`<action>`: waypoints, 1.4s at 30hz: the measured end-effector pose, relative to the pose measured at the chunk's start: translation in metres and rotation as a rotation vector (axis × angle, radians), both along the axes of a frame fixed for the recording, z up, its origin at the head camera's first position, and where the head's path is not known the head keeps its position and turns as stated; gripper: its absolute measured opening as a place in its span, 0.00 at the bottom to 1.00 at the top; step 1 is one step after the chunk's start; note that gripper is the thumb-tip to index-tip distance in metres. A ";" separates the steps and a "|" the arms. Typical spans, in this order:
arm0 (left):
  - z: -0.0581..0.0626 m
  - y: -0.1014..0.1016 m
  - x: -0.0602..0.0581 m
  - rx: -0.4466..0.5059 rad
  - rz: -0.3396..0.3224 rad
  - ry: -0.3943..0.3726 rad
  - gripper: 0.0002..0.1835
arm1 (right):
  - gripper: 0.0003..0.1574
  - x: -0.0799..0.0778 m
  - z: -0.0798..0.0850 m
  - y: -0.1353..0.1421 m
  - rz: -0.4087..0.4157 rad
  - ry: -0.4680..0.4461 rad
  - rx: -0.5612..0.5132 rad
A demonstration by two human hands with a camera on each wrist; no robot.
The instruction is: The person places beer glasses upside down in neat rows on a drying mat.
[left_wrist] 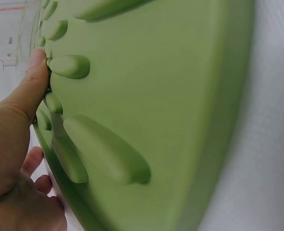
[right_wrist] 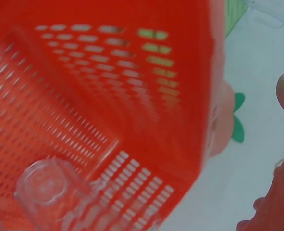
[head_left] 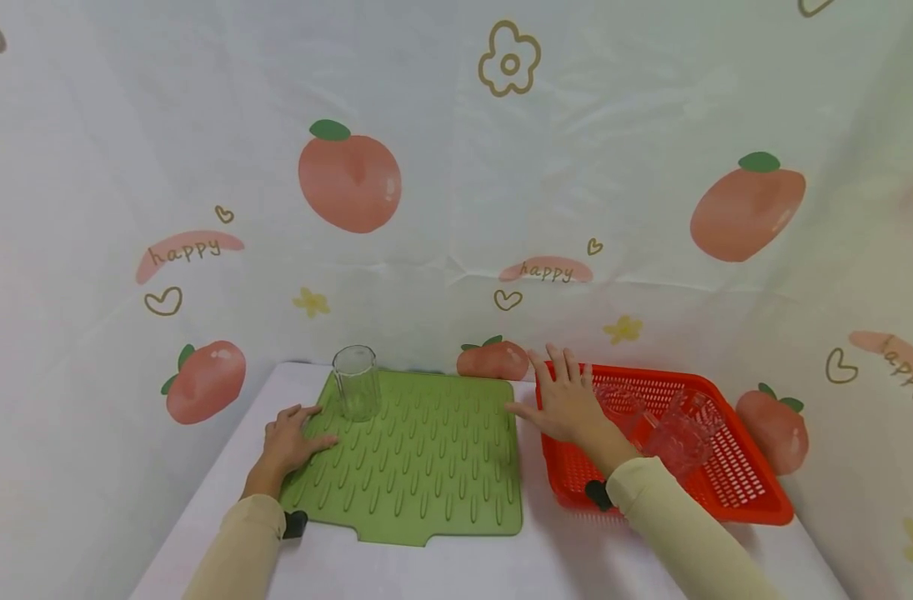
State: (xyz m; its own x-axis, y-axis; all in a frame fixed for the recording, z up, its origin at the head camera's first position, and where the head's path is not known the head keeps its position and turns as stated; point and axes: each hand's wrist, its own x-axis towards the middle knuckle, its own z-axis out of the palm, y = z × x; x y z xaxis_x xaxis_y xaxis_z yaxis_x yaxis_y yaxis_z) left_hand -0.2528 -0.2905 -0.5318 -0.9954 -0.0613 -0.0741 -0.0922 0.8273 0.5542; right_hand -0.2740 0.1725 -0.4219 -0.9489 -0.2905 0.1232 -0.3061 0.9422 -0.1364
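Note:
Fingers spread, my right hand (head_left: 569,404) is over the left rim of a red plastic basket (head_left: 756,492). It holds nothing. Inside the basket lie clear glasses (head_left: 681,442); one glass (right_wrist: 45,187) shows on its side in the right wrist view. My left hand (head_left: 287,442) rests at the left edge of a green ridged drying mat (head_left: 426,467). Its thumb (left_wrist: 29,89) lies across the mat's top, while the other fingers are beside the edge, partly hidden. A clear faceted glass (head_left: 358,387) stands upright on the mat's back left corner, just beyond my left hand.
A white tabletop (head_left: 223,500) lies under the mat and basket, with a narrow strip between them. Behind and at both sides hangs a white curtain (head_left: 426,317) printed with fruit and the word "happy".

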 end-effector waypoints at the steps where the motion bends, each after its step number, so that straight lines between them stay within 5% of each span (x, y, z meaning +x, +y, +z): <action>1: 0.000 0.000 0.000 -0.002 0.001 0.000 0.43 | 0.62 0.000 0.000 0.003 -0.003 0.000 -0.002; 13: -0.001 0.000 0.000 0.007 0.010 0.005 0.42 | 0.62 -0.003 -0.004 0.043 -0.056 -0.004 0.040; 42: -0.003 0.000 0.000 -0.009 -0.001 0.020 0.42 | 0.65 -0.019 -0.014 0.093 -0.202 -0.247 0.009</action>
State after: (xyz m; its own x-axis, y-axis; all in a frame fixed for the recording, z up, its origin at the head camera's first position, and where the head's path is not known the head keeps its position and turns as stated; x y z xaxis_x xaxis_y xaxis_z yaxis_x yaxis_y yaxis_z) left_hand -0.2530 -0.2909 -0.5346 -0.9967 -0.0613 -0.0537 -0.0807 0.8323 0.5485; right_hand -0.2929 0.2658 -0.4361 -0.9885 -0.0927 -0.1198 -0.0709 0.9821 -0.1747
